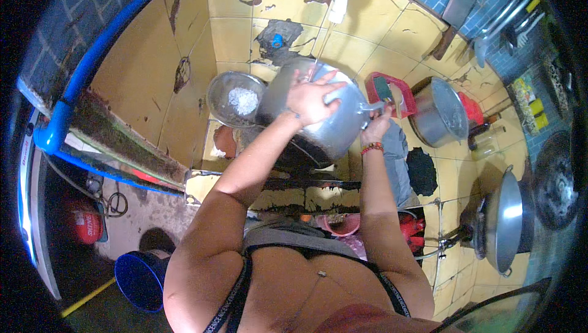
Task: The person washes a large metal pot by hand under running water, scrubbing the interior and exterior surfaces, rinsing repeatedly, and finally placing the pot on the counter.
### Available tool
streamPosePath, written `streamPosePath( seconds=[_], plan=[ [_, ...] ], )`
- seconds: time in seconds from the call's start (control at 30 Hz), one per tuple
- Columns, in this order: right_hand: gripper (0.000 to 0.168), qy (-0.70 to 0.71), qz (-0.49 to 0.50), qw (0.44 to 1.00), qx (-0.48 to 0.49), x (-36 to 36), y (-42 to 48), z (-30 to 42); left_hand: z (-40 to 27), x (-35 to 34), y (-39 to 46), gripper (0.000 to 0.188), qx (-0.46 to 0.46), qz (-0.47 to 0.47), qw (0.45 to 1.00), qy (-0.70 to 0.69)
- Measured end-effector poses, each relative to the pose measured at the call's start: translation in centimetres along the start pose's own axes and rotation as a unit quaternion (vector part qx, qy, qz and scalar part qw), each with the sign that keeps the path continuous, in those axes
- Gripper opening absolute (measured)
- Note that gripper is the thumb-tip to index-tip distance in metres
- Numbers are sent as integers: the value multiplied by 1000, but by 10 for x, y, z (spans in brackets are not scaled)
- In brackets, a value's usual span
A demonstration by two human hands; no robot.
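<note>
A large aluminium pot (335, 135) is tilted over the tiled sink below a white tap (340, 0), from which a thin stream of water falls onto it. My left hand (314, 99) lies spread, fingers apart, on the pot's metal surface. At the pot's right side, my right hand (377, 124) grips its handle (371, 107). A round metal bowl (220, 99) with a white substance (243, 100) in it stands left of the pot. Whether anything is inside the pot is hidden from view.
Right of the pot are a pink-red tray (404, 92), a grey cloth (397, 163) and another metal pot (441, 112). A wide metal pan (505, 223) stands farther right. A cleaver (452, 16) and ladles hang on the wall. A blue bucket (140, 282) is at lower left.
</note>
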State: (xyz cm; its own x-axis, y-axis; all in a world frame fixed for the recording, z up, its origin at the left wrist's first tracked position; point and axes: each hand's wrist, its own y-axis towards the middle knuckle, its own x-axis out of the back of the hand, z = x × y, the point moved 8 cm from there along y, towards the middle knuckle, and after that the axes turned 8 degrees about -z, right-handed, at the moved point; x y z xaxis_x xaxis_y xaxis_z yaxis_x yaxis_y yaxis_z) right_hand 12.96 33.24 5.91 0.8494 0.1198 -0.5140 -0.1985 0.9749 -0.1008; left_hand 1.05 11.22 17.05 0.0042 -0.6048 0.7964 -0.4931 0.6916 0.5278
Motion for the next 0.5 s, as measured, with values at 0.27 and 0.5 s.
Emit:
streamPosePath(
  seconds=[0.27,0.5],
  plan=[
    [43,-53,4,992,113,-5,20,3,153,-53,-43,81,336,69,792,-504],
    [32,-494,236,638,540,-137,-107,70,154,-64,-49,64,322,-18,882,-344]
  ],
)
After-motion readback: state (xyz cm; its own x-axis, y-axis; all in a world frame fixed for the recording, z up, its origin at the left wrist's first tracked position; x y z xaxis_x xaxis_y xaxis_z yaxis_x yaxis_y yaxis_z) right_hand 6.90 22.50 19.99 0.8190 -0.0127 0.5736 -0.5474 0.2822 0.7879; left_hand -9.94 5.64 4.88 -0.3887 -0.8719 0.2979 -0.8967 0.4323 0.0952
